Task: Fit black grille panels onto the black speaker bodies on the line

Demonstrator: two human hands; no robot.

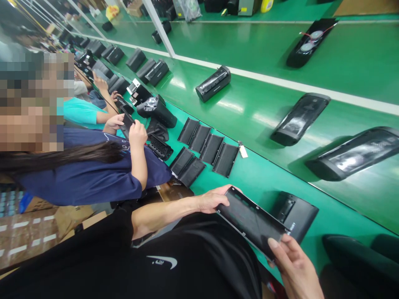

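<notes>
Between my two hands is a black curved speaker panel [252, 220], its hollow inner side with small corner tabs turned up toward me. My left hand [213, 200] grips its far left end, thumb on the inner face. At the other end, my right hand [291, 257] pinches the edge between thumb and fingers. Just past the panel, a black speaker housing [296, 214] with lettering lies on the green bench [249, 178]. The panel partly covers this housing.
Several similar black panels [210, 148] lie in rows left of my hands, near a white tag [243, 150]. Wrapped black speakers [301, 118] sit on the green conveyor [249, 112] beyond. A co-worker in a blue shirt [93, 174] handles a black part at left. Dark rounded pieces [358, 261] are at lower right.
</notes>
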